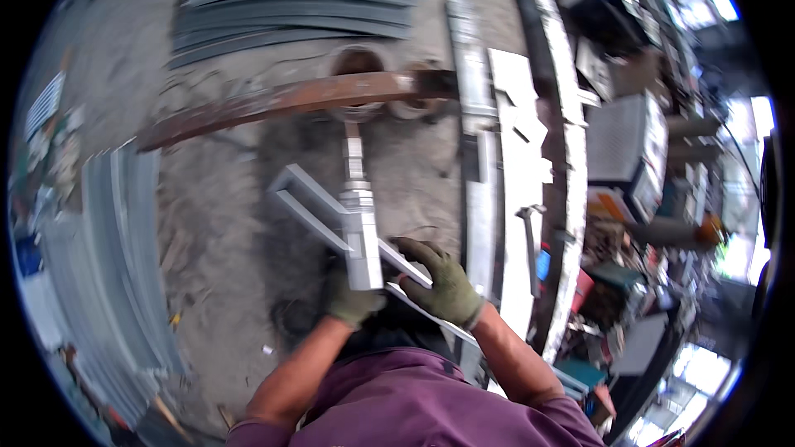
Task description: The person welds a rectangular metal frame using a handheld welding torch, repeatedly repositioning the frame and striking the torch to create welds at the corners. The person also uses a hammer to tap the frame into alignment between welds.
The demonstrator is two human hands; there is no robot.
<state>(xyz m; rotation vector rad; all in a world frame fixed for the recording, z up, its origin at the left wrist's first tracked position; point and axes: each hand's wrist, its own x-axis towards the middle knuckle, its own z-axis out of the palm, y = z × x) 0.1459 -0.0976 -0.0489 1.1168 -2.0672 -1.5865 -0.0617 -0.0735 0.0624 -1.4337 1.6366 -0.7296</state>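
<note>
A slim silver metal frame [312, 191] with a squared far end slants from the middle of the view down toward my body. It crosses a lengthwise stack of silver metal pieces [361, 232], whose outlines are smeared by motion. My right hand [445, 288], in an olive work glove, has its fingers curled over the frame's near right part. Beside the near end of the stack is my left hand [354, 300], gloved alike; its fingers are hidden behind the metal, so its grip does not show.
Beyond the stack, a rusty beam [273, 105] crosses over a round metal drum [360, 56]. Dark metal strips [298, 8] lie at the back, and grey profiles [124, 257] at left. On the right runs a long white-topped bench [515, 265], with a hammer [530, 236] and cluttered boxes [621, 141] beyond.
</note>
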